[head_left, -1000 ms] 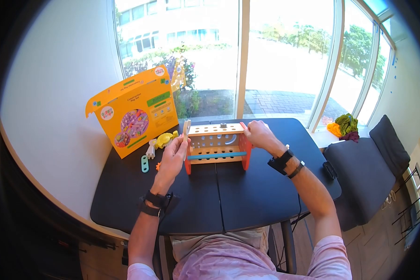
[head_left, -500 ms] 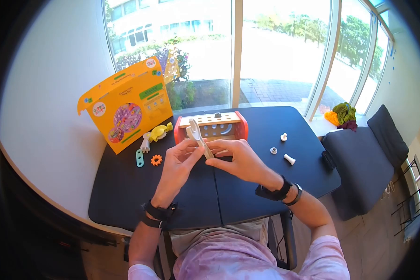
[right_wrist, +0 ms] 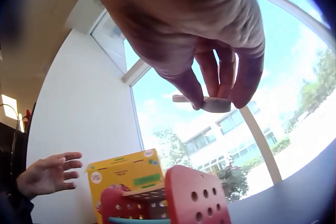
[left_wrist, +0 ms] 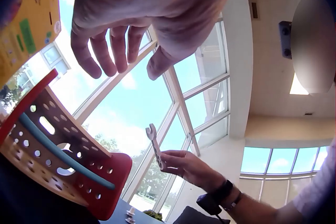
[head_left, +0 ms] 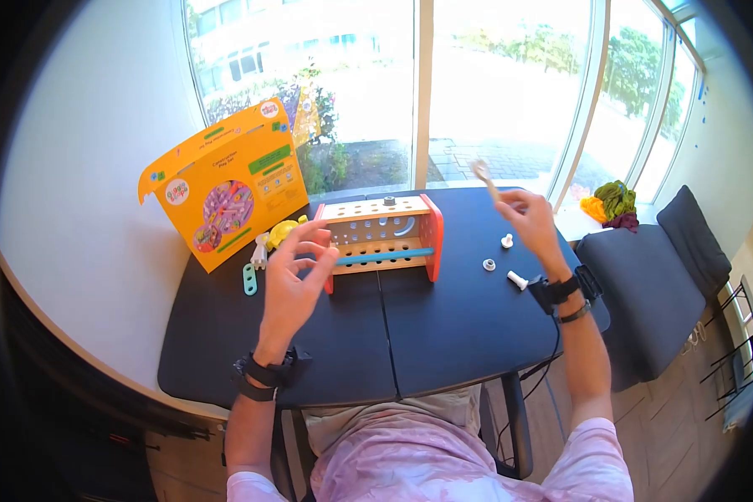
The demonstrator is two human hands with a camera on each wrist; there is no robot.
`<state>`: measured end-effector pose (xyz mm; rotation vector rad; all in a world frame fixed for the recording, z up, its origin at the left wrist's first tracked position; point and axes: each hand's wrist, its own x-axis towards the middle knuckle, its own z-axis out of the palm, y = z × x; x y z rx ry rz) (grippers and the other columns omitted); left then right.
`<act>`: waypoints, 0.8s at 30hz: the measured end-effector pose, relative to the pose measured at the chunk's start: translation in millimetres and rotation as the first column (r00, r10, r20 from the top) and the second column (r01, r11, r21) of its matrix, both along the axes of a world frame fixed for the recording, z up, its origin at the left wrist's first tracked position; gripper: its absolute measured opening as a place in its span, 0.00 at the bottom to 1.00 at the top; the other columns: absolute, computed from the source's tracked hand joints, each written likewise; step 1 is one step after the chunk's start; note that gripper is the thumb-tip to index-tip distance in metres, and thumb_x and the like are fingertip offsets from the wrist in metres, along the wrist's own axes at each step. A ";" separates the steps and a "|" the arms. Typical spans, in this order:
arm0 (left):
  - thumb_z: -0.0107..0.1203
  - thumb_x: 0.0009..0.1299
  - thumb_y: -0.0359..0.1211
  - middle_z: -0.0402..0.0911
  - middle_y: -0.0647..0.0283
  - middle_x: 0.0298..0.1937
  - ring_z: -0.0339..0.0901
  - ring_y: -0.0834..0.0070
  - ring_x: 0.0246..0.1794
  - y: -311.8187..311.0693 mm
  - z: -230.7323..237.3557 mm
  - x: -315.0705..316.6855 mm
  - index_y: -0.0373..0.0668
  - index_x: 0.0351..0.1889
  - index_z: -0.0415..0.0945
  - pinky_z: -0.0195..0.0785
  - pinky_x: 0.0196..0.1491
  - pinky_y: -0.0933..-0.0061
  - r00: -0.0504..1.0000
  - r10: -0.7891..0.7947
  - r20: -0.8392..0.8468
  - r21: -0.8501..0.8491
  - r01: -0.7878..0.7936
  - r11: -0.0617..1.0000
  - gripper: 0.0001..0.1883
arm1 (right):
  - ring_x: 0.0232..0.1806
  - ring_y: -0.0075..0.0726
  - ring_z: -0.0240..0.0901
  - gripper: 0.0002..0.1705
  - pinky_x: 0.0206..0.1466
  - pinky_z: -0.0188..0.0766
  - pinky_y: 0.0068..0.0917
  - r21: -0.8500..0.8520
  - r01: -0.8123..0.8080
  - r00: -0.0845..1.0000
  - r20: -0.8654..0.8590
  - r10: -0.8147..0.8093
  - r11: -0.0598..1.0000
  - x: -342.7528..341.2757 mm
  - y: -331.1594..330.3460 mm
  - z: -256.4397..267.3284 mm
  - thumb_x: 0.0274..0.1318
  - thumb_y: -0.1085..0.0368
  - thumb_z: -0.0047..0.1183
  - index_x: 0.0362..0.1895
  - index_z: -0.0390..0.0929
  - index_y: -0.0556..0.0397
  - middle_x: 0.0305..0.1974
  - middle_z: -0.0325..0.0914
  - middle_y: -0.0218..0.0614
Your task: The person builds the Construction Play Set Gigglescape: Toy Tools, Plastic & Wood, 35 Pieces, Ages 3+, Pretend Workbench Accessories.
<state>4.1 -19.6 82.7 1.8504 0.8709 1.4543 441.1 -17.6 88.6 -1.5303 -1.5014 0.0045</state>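
"The right hand (head_left: pixel 529 222)?"
"Pinching a pale, flat, open-ended toy wrench (left_wrist: pixel 155 146), held up right of the red-ended, hole-drilled wooden bench (head_left: pixel 435 241)."
"And the left hand (head_left: pixel 293 274)?"
"Fingers loosely spread, near the bench's left end."

"Head view, set where?"

"High above the lap (head_left: pixel 343 412), facing forward and down across the counter (head_left: pixel 460 326); far enough back to catch left hand (head_left: pixel 291 278) and right hand (head_left: pixel 529 224), plus windows (head_left: pixel 510 100) beyond."

"And left wrist?"

"Very near, from beneath left hand, tilted, aimed up past it towards windows and ceiling (left_wrist: pixel 275 71), right hand farther off."

"Right wrist?"

"Just as near, under right hand, facing up and out towards windows, left hand at lower left. Exact tilt hard to judge, perhaps, through dark corners and glare."

"Shared by all three?"

"Yellow box (head_left: pixel 230 180) and red-sided pegboard frame (head_left: pixel 375 232), partly cut off in both wrist views."
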 end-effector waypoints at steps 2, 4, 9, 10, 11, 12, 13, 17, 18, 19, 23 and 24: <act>0.67 0.78 0.28 0.86 0.63 0.56 0.80 0.85 0.46 12.3 -2.4 -12.3 0.40 0.66 0.83 0.78 0.45 0.80 0.996 0.084 0.039 -0.053 -0.082 0.995 0.19 | 0.36 0.36 0.90 0.17 0.45 0.85 0.34 -0.072 0.180 0.979 0.115 -0.171 0.981 65.0 11.4 -40.1 0.62 0.57 0.73 0.47 0.94 0.57 0.35 0.94 0.41; 0.67 0.78 0.30 0.85 0.66 0.52 0.79 0.86 0.43 32.1 -9.4 -23.8 0.41 0.64 0.83 0.75 0.42 0.86 0.988 0.124 0.090 -0.035 -0.122 0.992 0.17 | 0.37 0.39 0.91 0.17 0.47 0.85 0.35 -0.219 0.302 0.951 0.138 -0.277 0.928 118.3 16.7 -84.8 0.58 0.55 0.74 0.41 0.95 0.57 0.33 0.93 0.43; 0.64 0.82 0.36 0.85 0.66 0.55 0.80 0.84 0.48 45.9 -11.7 -33.7 0.41 0.66 0.80 0.72 0.44 0.79 0.975 0.198 0.097 -0.189 -0.177 0.966 0.18 | 0.41 0.54 0.91 0.13 0.53 0.86 0.44 -0.385 0.468 0.878 0.311 -0.365 0.796 166.6 15.3 -152.6 0.56 0.57 0.74 0.34 0.94 0.55 0.36 0.92 0.48; 0.64 0.82 0.37 0.85 0.66 0.56 0.80 0.84 0.48 52.0 -17.6 -35.2 0.41 0.66 0.80 0.72 0.43 0.78 0.975 0.197 0.099 -0.185 -0.177 0.967 0.18 | 0.46 0.53 0.90 0.15 0.57 0.85 0.44 -0.448 0.474 0.875 0.331 -0.352 0.758 164.2 14.1 -152.5 0.54 0.56 0.77 0.39 0.93 0.54 0.41 0.92 0.49; 0.65 0.81 0.38 0.85 0.66 0.55 0.81 0.83 0.48 56.5 -22.6 -36.6 0.40 0.64 0.81 0.74 0.44 0.77 0.972 0.211 0.101 -0.193 -0.189 0.963 0.18 | 0.48 0.53 0.90 0.17 0.57 0.85 0.44 -0.407 0.505 0.850 0.387 -0.357 0.761 160.9 12.1 -153.4 0.55 0.55 0.76 0.41 0.92 0.54 0.42 0.92 0.49; 0.65 0.81 0.39 0.85 0.66 0.54 0.81 0.82 0.47 60.9 -27.0 -37.5 0.40 0.63 0.82 0.75 0.44 0.76 0.969 0.224 0.105 -0.199 -0.201 0.959 0.18 | 0.49 0.53 0.89 0.18 0.57 0.84 0.44 -0.362 0.533 0.821 0.442 -0.363 0.765 157.2 9.9 -153.8 0.56 0.54 0.75 0.44 0.92 0.54 0.44 0.91 0.49; 0.66 0.81 0.40 0.86 0.66 0.53 0.82 0.82 0.46 66.0 -30.8 -38.2 0.40 0.62 0.82 0.76 0.44 0.75 0.965 0.237 0.110 -0.204 -0.212 0.956 0.18 | 0.51 0.53 0.89 0.20 0.58 0.84 0.44 -0.313 0.559 0.786 0.494 -0.370 0.768 151.2 8.3 -149.7 0.57 0.53 0.75 0.46 0.91 0.54 0.46 0.91 0.49; 0.64 0.83 0.46 0.86 0.64 0.56 0.84 0.76 0.49 87.4 -40.9 -39.6 0.39 0.64 0.82 0.78 0.46 0.75 0.972 0.223 0.069 -0.292 -0.194 0.937 0.22 | 0.52 0.51 0.88 0.26 0.55 0.84 0.43 -0.149 0.432 0.821 0.472 -0.320 0.889 93.3 17.1 -99.6 0.62 0.46 0.72 0.50 0.89 0.56 0.48 0.89 0.49; 0.62 0.83 0.49 0.86 0.63 0.56 0.85 0.75 0.50 91.7 -40.0 -36.5 0.39 0.64 0.83 0.79 0.47 0.74 0.976 0.215 0.040 -0.328 -0.190 0.925 0.24 | 0.52 0.49 0.89 0.29 0.51 0.84 0.41 -0.228 0.323 0.898 0.381 -0.221 0.918 78.5 24.4 -83.2 0.64 0.43 0.71 0.50 0.89 0.58 0.48 0.89 0.49; 0.61 0.84 0.51 0.86 0.63 0.57 0.85 0.73 0.52 94.4 -38.3 -33.7 0.39 0.64 0.83 0.80 0.48 0.72 0.978 0.206 0.012 -0.362 -0.188 0.913 0.25 | 0.52 0.47 0.88 0.31 0.51 0.85 0.41 -0.379 0.183 0.975 0.191 -0.116 0.907 52.8 24.2 -57.4 0.68 0.41 0.68 0.55 0.89 0.57 0.49 0.89 0.47; 0.56 0.84 0.60 0.85 0.59 0.64 0.86 0.70 0.57 92.3 -24.9 -17.2 0.40 0.69 0.79 0.82 0.58 0.60 0.996 0.051 -0.078 -0.571 -0.086 0.816 0.33 | 0.60 0.50 0.84 0.46 0.58 0.87 0.47 -0.497 -0.345 0.885 -0.456 0.099 0.796 -29.6 44.7 -37.8 0.76 0.27 0.51 0.71 0.81 0.57 0.60 0.85 0.50; 0.56 0.84 0.60 0.85 0.59 0.64 0.86 0.69 0.58 97.4 -32.6 -14.8 0.41 0.70 0.80 0.82 0.59 0.58 0.997 0.031 -0.072 -0.593 -0.068 0.803 0.33 | 0.63 0.54 0.82 0.50 0.61 0.87 0.52 -0.484 -0.427 0.825 -0.555 0.110 0.764 -49.3 48.4 -36.0 0.78 0.24 0.46 0.75 0.77 0.58 0.65 0.82 0.53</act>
